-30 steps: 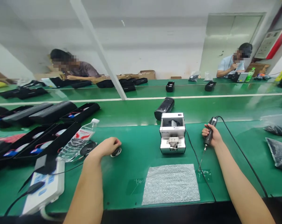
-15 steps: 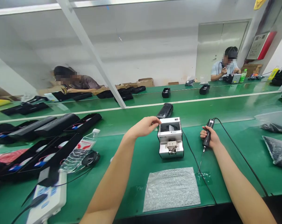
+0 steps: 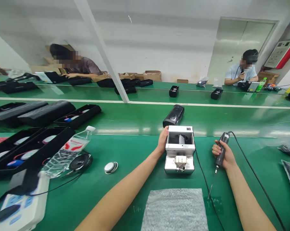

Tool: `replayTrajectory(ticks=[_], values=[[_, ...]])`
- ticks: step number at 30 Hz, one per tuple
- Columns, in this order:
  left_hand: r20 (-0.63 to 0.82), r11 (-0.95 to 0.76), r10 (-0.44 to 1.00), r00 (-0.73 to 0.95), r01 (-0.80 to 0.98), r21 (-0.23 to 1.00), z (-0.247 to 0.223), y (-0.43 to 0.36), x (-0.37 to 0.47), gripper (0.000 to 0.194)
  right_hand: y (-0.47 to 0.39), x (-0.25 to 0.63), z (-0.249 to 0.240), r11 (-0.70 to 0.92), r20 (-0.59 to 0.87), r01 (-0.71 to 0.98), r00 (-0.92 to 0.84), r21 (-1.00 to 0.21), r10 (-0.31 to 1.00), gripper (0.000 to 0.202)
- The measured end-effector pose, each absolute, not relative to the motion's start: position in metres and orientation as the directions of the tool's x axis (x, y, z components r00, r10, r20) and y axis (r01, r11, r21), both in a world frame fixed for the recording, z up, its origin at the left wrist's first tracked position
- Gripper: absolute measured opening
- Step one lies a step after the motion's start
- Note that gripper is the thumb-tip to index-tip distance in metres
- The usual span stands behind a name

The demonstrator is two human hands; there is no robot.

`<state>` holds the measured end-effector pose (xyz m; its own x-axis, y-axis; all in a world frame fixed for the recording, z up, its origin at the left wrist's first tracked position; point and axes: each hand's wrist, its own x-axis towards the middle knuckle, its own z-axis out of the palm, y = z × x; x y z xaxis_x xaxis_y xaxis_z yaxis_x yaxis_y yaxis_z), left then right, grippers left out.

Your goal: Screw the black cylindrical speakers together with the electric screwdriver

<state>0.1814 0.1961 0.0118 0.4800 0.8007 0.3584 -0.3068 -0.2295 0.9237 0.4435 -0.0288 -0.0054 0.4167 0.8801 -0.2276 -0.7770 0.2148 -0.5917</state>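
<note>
While your left hand (image 3: 163, 141) presses flat against the left wall of the white box-shaped device (image 3: 179, 149), fingers curled round its rear corner, the device sits on the green bench (image 3: 135, 160) straight ahead of you, its open top showing a dark cavity and its front face carrying a small metal fitting. Your right hand (image 3: 223, 154) is clenched round the black grip of a corded electric screwdriver (image 3: 220, 154), held nearly upright to the right of the device and apart from it, the thin bit slanting down towards the bench surface. The screwdriver's black cable arcs away to the right. A sheet of bubble wrap (image 3: 175, 210) lies flat just in front of the device, near the bench edge. Behind the device a black cylindrical unit (image 3: 173, 115) lies on its side. To the left, well apart, you have a small round metal disc (image 3: 111, 167), a clear plastic bottle (image 3: 67, 149) lying down, black trays (image 3: 29, 147) and a white power strip (image 3: 24, 205). Two other people sit at the far benches.
</note>
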Motion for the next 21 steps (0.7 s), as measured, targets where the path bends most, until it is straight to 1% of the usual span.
replayTrajectory(ticks=[2,3,6,8,11,16,19,21], values=[[0.357,-0.204,0.816,0.455,-0.351,0.914,-0.002,0.192,0.181,0.079,-0.033,0.439,-0.001,0.216,-0.227,-0.771,0.422,-0.599,0.877,0.022],[0.349,-0.191,0.82,0.453,-0.358,0.914,-0.007,0.19,0.18,0.079,-0.035,0.437,0.002,0.216,-0.231,-0.769,0.426,-0.601,0.875,0.025],[0.308,-0.152,0.832,0.461,-0.346,0.926,-0.013,0.185,0.178,0.075,-0.041,0.431,0.01,0.21,-0.262,-0.767,0.443,-0.606,0.857,0.045],[0.285,-0.134,0.842,0.458,-0.334,0.933,-0.011,0.181,0.175,0.075,-0.044,0.429,0.017,0.204,-0.292,-0.763,0.459,-0.613,0.839,0.051],[0.252,-0.101,0.851,0.46,-0.327,0.939,0.0,0.174,0.169,0.076,-0.048,0.426,0.024,0.199,-0.331,-0.754,0.488,-0.626,0.808,0.05],[0.224,-0.035,0.82,0.526,-0.344,0.938,0.019,0.165,0.16,0.069,-0.06,0.427,0.03,0.208,-0.357,-0.745,0.52,-0.634,0.776,0.05],[0.233,-0.022,0.813,0.534,-0.371,0.928,0.021,0.164,0.161,0.067,-0.065,0.435,0.032,0.166,-0.354,-0.756,0.473,-0.633,0.807,0.047],[0.227,-0.039,0.816,0.531,-0.342,0.939,0.017,0.167,0.163,0.07,-0.062,0.439,0.033,0.11,-0.326,-0.737,0.422,-0.667,0.846,0.043]])
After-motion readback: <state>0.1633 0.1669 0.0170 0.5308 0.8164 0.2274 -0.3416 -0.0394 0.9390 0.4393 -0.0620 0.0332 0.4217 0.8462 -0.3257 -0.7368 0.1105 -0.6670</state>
